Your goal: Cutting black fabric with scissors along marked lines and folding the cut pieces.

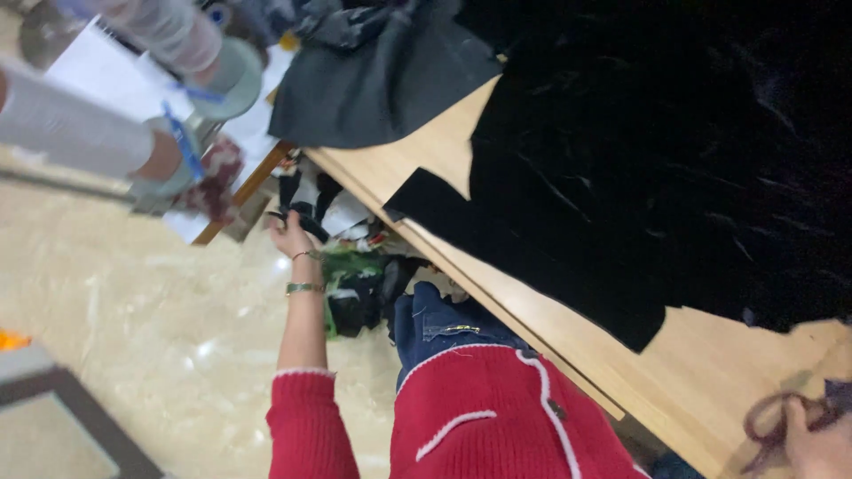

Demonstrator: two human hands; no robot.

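My left hand (291,236) reaches down below the table edge, with a red sleeve and two bracelets on that arm. Its fingers pinch a black fabric scrap (306,213) at the top of a pile of scraps (355,275) on the floor. My right hand (815,445) shows only partly at the bottom right corner, on the wooden table (710,372). Dark red loops (770,417), like a cord or wrapped handles, sit around its fingers. A large sheet of black velvet-like cloth (639,160) covers much of the table.
Grey cloth (373,80) lies at the table's far end. Large spools of pale thread (80,133) and white paper stand at the upper left. Below them is a glossy beige floor (160,337), with a grey frame (62,417) at the lower left. My blue jeans (444,328) press against the table edge.
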